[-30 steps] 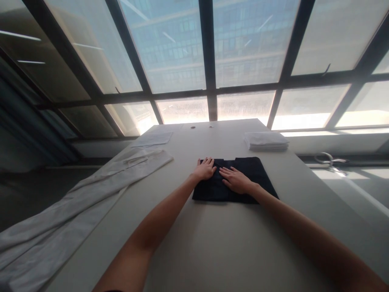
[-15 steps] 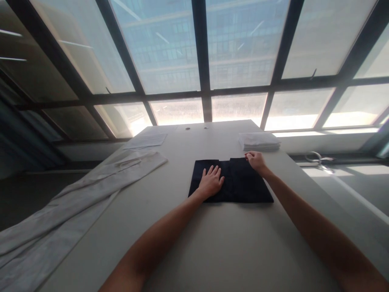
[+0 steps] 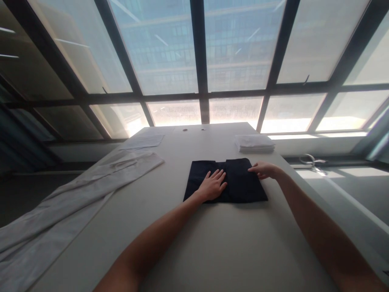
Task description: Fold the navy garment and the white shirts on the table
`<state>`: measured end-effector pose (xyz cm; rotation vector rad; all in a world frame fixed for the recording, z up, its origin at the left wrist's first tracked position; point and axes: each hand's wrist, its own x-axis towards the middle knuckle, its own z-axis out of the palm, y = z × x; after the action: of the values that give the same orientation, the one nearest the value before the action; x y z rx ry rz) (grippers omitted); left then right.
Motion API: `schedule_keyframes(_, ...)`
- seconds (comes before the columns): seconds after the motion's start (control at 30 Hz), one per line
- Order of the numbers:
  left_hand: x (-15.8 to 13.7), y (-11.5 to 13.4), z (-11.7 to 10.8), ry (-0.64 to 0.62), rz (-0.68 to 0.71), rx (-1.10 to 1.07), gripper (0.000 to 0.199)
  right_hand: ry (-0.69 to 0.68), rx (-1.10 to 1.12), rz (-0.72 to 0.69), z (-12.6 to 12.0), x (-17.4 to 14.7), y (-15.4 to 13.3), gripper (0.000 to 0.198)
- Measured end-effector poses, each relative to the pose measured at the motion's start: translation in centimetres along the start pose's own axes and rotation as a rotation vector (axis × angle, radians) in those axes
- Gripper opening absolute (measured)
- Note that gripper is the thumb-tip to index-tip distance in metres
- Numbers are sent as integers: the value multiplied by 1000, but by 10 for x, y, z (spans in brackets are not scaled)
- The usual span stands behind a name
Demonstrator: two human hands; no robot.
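A dark navy folded cloth (image 3: 240,188) lies flat on the white table, with a small notch in the middle of its far edge. It looks like a garment, but its kind cannot be made out. My left hand (image 3: 212,185) rests palm down on its left half, fingers spread. At the upper right side of the cloth is my right hand (image 3: 263,170), its thumb and fingers pinched together at the cloth's edge. The underside of that grip is hidden.
Long pale trousers (image 3: 91,182) lie along the table's left side. Beyond them is a flat white cloth (image 3: 142,141). A stack of folded white cloths (image 3: 254,143) sits at the far right of the table (image 3: 188,247). Large windows stand behind.
My right hand has moved from the far right corner of the cloth down along its right side. My left hand stays spread on the cloth, slightly nearer its middle.
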<state>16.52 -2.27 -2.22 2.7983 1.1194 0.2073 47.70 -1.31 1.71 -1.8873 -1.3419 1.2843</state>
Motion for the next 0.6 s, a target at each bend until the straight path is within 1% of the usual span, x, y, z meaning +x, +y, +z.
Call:
schedule_keyframes(0.07, 0, -1, 1, 14, -3, 5, 62, -80, 75, 46, -1, -8, -5, 21)
schedule_keyframes(0.1, -1, -1, 1, 24, -5, 7, 62, -126, 125, 40, -2, -12, -7, 17)
schedule_keyframes(0.17, -1, 0, 1, 46, -6, 12, 63, -197, 219, -23, -2, -20, -11, 12)
schedule_keyframes(0.23, 0, 2, 1, 63, -5, 15, 63, -224, 273, -68, -1, -26, -18, 13)
schedule_keyframes(0.3, 1, 4, 0, 86, -22, 4, 63, -213, 314, -100, 3, -31, -28, 15)
schedule_keyframes(0.4, 4, 2, -3, 145, -134, -39, 61, -193, 348, -147, 14, -36, -50, 12)
schedule_keyframes(0.47, 4, -3, -5, 154, -195, -84, 58, -156, 337, -157, 24, -38, -68, 8)
schedule_keyframes(0.53, 3, -10, -6, 133, -177, -148, 54, -98, 308, -153, 37, -39, -87, 4)
schedule_keyframes(0.6, 3, -19, -5, 128, -110, -250, 50, -49, 279, -159, 53, -39, -105, 7)
